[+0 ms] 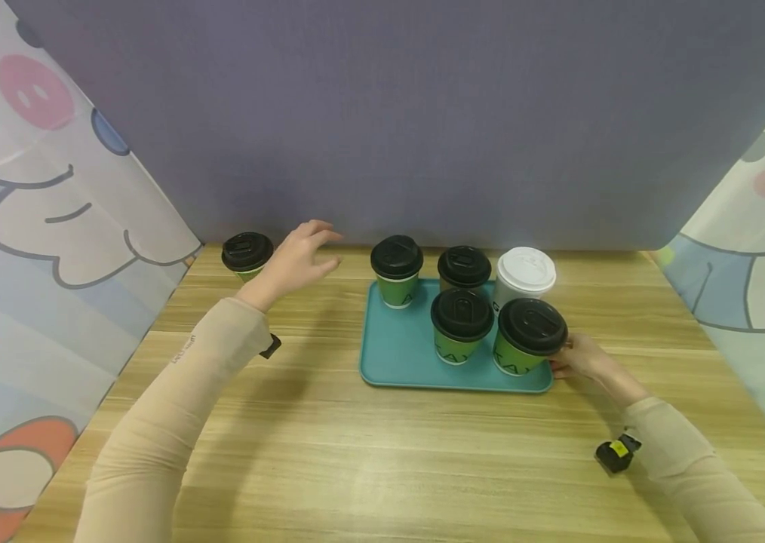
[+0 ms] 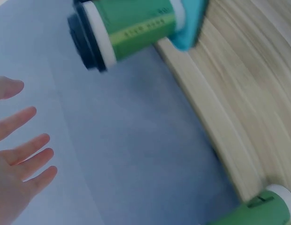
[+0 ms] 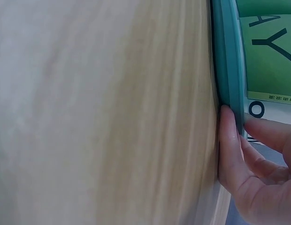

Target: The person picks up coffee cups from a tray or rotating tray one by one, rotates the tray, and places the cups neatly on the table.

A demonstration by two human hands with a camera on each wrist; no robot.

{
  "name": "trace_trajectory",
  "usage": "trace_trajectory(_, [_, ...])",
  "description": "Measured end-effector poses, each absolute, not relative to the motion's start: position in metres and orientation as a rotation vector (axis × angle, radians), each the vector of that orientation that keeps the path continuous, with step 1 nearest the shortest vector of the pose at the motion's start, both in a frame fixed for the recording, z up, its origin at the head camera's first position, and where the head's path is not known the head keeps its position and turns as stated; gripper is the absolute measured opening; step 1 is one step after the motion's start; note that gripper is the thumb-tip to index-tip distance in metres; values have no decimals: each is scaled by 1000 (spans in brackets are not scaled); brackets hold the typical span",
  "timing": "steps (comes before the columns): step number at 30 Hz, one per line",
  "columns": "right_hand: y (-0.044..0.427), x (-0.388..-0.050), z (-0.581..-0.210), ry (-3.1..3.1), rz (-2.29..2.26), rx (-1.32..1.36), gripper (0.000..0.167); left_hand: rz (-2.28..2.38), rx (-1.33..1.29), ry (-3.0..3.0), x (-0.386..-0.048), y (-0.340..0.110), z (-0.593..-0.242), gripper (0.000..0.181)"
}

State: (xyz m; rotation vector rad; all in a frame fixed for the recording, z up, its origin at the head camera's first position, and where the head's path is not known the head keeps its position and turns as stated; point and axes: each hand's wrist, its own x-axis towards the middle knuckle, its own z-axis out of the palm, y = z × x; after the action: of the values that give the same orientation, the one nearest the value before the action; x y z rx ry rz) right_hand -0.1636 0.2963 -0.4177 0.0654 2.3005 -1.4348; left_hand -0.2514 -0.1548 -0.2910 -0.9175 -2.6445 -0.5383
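Note:
A teal tray lies on the wooden table with several lidded paper coffee cups on it. Black lids top a green cup at its back left, another green cup at the front middle and a third green cup at the front right. Behind the last stands a white-lidded cup. My right hand pinches the tray's right edge; in the right wrist view its fingers straddle the rim. My left hand hovers over the table left of the tray, fingers spread and holding nothing.
A lone black-lidded green cup stands at the table's back left, partly behind my left hand. Another black-lidded cup is at the tray's back middle. A grey panel rises behind the table; printed curtains flank it.

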Motion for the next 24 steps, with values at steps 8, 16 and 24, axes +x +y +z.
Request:
trace_trajectory(8, [296,-164,-417,2285,-1455,72,49,-538,-1043,-2586,-242,-131,-291,34])
trace_trajectory(16, [294,-163,-415,2281,-1450,76,51,-499,-1128,-2632,-233,-107,-296,34])
trace_trajectory(24, [294,-163,-415,2272,-1470,73,50,-466,-1235,-2617,-226,-82,-300,35])
